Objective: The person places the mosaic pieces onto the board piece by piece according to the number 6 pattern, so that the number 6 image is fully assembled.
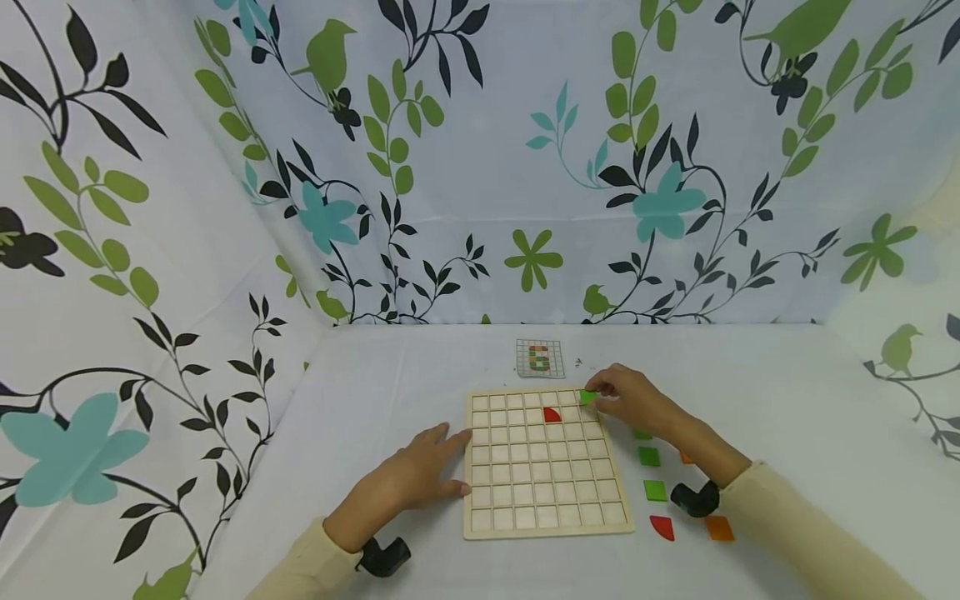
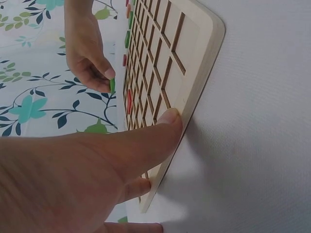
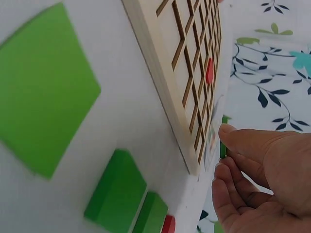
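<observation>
Your white worktop [image 1: 787, 417] carries the wooden grid board [image 1: 543, 463] at its centre. Your left hand [image 1: 408, 479], fingers straight, presses on the board's nine o'clock edge, apparently to stop it sliding. Your right hand [image 1: 637, 402] pinches a green tile [image 1: 587, 397] over the board's one o'clock corner, near the red tile [image 1: 552, 414] already seated. Spare tiles [image 1: 654, 490] lie at three o'clock, the pattern card [image 1: 539, 357] at twelve.

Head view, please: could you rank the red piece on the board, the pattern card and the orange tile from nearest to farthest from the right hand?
1. Red piece: on the board, just left of the right hand.
2. Pattern card: beyond the board, up-left.
3. Orange tile: near edge, beside the sleeve.
</observation>
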A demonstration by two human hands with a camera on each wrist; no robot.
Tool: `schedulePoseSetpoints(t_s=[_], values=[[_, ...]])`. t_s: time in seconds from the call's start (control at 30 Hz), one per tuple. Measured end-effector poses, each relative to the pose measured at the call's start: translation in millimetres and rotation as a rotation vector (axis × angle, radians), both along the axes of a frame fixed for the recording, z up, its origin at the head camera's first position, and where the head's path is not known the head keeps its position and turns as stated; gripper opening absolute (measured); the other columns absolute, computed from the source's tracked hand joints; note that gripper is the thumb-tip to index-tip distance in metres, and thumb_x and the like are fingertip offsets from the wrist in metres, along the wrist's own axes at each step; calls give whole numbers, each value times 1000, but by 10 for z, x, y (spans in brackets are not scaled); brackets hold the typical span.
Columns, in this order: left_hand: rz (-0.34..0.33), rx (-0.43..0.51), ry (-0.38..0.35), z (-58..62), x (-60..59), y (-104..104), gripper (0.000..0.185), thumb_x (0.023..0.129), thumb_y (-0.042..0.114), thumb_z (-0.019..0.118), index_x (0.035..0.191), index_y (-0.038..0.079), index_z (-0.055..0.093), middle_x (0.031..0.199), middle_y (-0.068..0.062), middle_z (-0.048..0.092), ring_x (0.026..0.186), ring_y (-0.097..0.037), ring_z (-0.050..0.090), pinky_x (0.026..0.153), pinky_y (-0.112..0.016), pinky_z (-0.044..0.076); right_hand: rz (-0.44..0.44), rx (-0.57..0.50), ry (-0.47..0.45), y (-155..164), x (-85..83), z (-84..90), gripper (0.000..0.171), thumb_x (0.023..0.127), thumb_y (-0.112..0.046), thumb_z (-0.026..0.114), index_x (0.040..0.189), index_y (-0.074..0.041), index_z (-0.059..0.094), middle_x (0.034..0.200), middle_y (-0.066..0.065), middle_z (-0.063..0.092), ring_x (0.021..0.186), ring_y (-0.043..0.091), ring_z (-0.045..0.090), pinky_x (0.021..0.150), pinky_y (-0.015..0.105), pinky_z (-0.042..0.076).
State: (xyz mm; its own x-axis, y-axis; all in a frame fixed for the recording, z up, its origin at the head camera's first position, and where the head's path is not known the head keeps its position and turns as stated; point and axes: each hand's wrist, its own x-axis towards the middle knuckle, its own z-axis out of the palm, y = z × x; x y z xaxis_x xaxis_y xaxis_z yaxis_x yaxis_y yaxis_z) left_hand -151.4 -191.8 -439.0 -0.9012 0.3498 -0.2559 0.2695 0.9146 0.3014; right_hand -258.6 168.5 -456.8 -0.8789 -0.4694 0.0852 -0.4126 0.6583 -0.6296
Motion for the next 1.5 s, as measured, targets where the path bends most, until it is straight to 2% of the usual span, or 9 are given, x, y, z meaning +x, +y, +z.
schedulePoseSetpoints(t_s=[0.27,0.43,0.73,1.0,1.27,1.5], values=[[1,-1,-5,10,-1,8,78,90,45,73,154,15,40,155,-23,33,142,-40,31,106,-61,35,62,-20,-21,-218,29,-40,21,92,-15,75,112,-8,71,105,0,61,99,18,56,89,39,50],[2,3,-8,-5,-6,2,78,90,45,73,154,15,40,155,-23,33,142,-40,31,106,-61,35,118,-34,17,-345,42,-49,22,92,-13,75,112,-6,71,106,1,64,101,20,56,90,40,50],[-8,-2,-2,-24,-19,-3,79,89,45,74,154,16,40,155,-23,33,142,-40,32,105,-62,36,134,1,21,-611,31,-84,19,91,-12,75,108,-4,71,103,2,62,99,19,58,89,38,50],[-1,0,3,-14,-23,3,80,88,46,75,154,16,41,155,-22,34,141,-41,33,103,-64,37,174,47,26,-726,27,-90,14,92,-10,74,105,-6,71,97,1,58,87,16,51,75,32,48],[-5,-6,10,-13,-18,5,79,89,46,74,154,16,41,155,-22,34,142,-41,33,103,-66,35,156,65,35,-754,32,-80,15,92,-9,74,106,-7,72,99,0,60,89,15,50,77,32,47],[12,-14,1,-3,-27,27,80,87,46,76,153,16,42,155,-22,35,141,-41,34,100,-67,37,193,31,39,-808,-4,-82,12,90,-8,76,101,-7,74,93,-1,63,86,17,52,74,33,47]])
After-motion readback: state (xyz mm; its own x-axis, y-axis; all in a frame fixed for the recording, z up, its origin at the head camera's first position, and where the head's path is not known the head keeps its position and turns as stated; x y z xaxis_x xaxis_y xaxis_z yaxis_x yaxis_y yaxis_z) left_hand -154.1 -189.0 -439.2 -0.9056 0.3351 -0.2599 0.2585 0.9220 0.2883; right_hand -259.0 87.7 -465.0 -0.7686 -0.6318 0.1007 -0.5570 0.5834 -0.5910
